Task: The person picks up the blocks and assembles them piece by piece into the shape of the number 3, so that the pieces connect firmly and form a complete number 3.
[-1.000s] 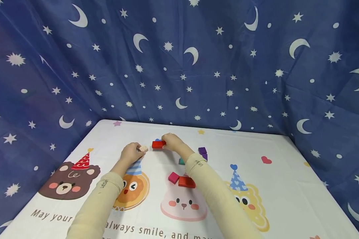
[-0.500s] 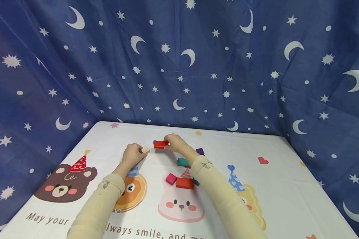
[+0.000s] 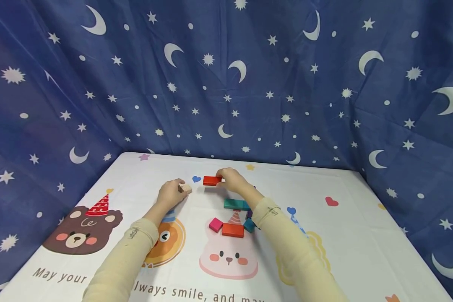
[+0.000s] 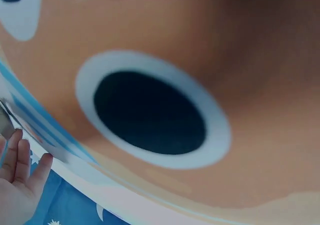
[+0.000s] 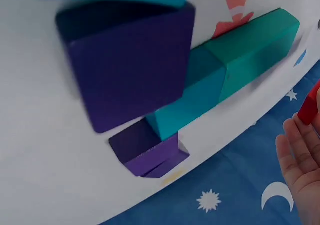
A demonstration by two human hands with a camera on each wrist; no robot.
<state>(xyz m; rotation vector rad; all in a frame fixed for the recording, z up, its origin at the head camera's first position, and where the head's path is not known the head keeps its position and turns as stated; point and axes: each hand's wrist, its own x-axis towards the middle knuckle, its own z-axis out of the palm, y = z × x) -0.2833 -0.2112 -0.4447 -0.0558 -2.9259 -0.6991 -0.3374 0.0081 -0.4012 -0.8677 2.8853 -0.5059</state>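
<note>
My left hand holds a pale, speckled block at its fingertips, close over the far left part of the table. To its right, my right hand pinches one end of a red rectangular block; the other end points toward the pale block, with a gap between them. In the left wrist view only some fingers and a greyish edge of the block show at the left border. The right wrist view catches the red block partly, at the right border.
Nearer me lie a green block, a pink block, another red block and a teal block. Purple blocks stand beside them, mostly hidden by the right arm in the head view. A star-patterned curtain hangs behind the table.
My right hand has moved to the right with the red block, uncovering the printed blue heart. My left hand has shifted slightly right with the pale block, and the gap between the blocks has widened.
</note>
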